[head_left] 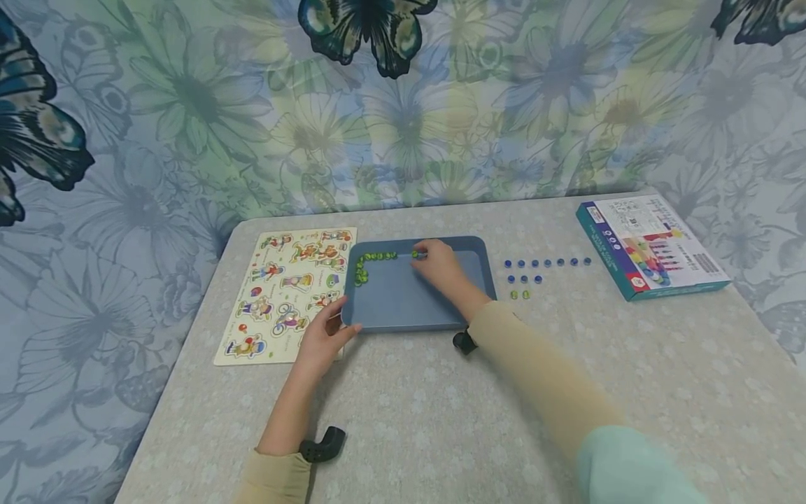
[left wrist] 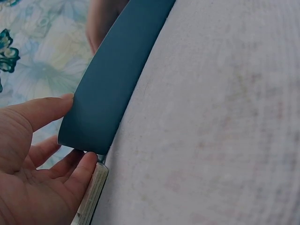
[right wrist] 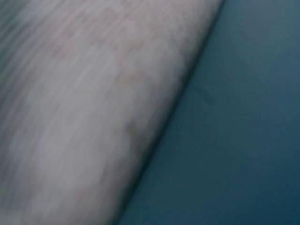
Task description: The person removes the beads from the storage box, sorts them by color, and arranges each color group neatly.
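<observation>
A blue-grey tray (head_left: 415,308) lies on the table. My left hand (head_left: 322,339) holds its near left corner, thumb along the near side and fingers at the left side; in the left wrist view this hand (left wrist: 47,159) has its thumb tip against the tray wall (left wrist: 108,93). Small green beads (head_left: 360,269) form a bent line in the tray's far left part. Over the tray's far side, my right hand (head_left: 443,269) has its fingertips together at a small green bead (head_left: 415,255). The right wrist view is blurred, with only tray (right wrist: 234,131) and tablecloth.
Right of the tray lie rows of blue beads (head_left: 535,264) and two green beads (head_left: 514,295). A flat box (head_left: 655,245) stands farther right. A cream board with cartoon figures (head_left: 296,283) lies at the left, close against the tray. A patterned curtain (head_left: 409,140) hangs behind the table.
</observation>
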A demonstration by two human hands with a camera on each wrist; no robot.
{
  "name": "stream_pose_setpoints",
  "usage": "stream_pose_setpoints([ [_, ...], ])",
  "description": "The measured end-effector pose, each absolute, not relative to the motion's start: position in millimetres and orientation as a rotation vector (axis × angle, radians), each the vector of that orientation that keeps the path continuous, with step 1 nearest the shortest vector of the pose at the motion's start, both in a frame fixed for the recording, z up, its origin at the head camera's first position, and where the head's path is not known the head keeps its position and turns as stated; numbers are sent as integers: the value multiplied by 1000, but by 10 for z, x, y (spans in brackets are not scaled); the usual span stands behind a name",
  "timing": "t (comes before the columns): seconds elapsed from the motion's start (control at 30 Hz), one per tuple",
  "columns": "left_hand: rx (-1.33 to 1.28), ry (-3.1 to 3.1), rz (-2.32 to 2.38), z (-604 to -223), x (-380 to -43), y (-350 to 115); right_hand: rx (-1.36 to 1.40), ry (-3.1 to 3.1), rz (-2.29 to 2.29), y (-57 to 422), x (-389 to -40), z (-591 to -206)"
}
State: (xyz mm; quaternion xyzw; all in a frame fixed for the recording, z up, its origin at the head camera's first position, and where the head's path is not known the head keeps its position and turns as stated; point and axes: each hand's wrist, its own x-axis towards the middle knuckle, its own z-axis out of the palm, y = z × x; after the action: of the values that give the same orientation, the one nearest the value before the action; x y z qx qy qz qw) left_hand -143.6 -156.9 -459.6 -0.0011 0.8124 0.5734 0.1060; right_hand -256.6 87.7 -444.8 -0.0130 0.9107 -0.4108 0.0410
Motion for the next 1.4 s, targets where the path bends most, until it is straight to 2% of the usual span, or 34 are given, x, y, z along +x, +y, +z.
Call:
stream_pose_setpoints([
  [0.83,-27,2402,1685,-4598,-1452,-1563,-152,3025,-817,688,-2661,-4506],
  [1.07,-52,2374,1674,-4255,-1339,-1465,-207,3047,-716,690,-2646,-4502],
  [1.4,-31,2383,1690,-4574,-1447,-1559,-219,3012,-834,800,-2648,-4516],
])
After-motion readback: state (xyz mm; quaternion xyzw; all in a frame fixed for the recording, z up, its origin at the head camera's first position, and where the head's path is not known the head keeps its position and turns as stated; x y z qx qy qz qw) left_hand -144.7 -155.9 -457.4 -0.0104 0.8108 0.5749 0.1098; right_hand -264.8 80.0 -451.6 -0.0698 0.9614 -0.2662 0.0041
